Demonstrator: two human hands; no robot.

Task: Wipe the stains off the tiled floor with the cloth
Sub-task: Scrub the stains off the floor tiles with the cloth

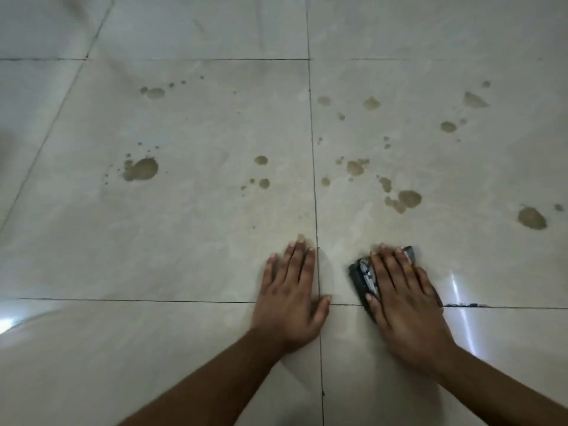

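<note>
A pale tiled floor (190,241) fills the head view. Several brownish stains dot it: a large one (141,170) at the left, a cluster (405,200) right of centre, another blot (531,218) at the far right, and smaller spots further back. My right hand (402,302) lies flat with straight fingers, pressing a dark folded cloth (362,278) onto the floor; only the cloth's left edge and far tip show. My left hand (292,293) rests flat on the bare tile beside it, fingers spread, just left of a grout line.
Dark grout lines (316,210) cross the floor. A chipped dark mark (464,305) runs along the joint right of my right hand. Bright light reflections (458,296) glare on the near tiles at right and at the lower left.
</note>
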